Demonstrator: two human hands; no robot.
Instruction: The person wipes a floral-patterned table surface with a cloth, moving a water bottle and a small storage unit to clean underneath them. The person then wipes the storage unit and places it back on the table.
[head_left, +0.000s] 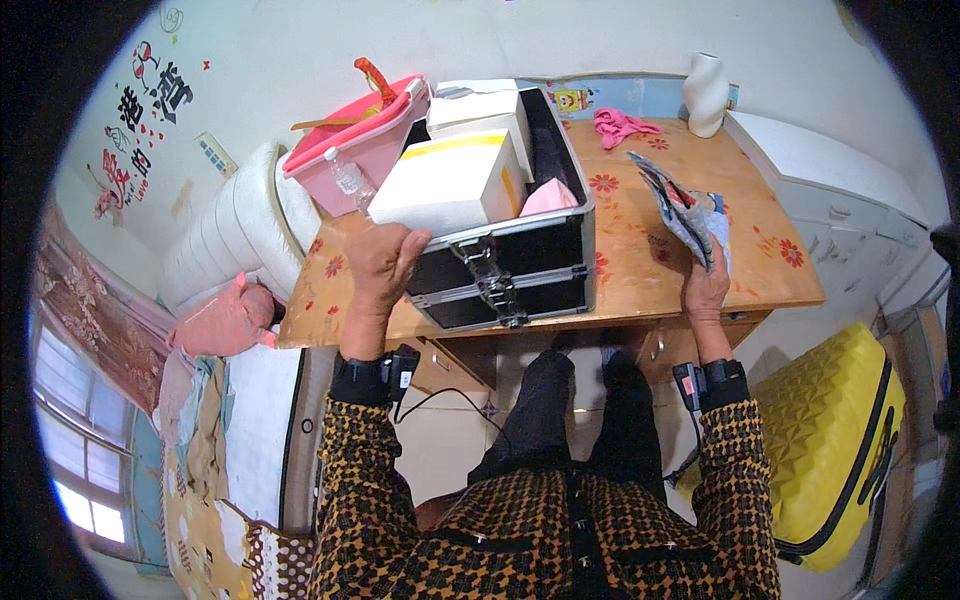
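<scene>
A black hard case (517, 259) with silver metal edging stands open at the table's front edge, its latch facing me. Inside it are a white box with a yellow stripe (442, 187), another white box (480, 112) behind, and a pink item (551, 196) in the front right corner. My left hand (382, 259) is curled at the case's front left corner, thumb along the rim; its fingertips are hidden. To the right of the case, my right hand (706, 281) holds a folded bundle of printed plastic packets (682, 214) above the table.
A pink plastic bin (360, 150) and a clear bottle (347, 176) are left of the case. On the wooden table (750, 247) lie a pink cloth (622, 127) and a white twisted vase (706, 94). A yellow suitcase (817, 442) stands right; a bed is left.
</scene>
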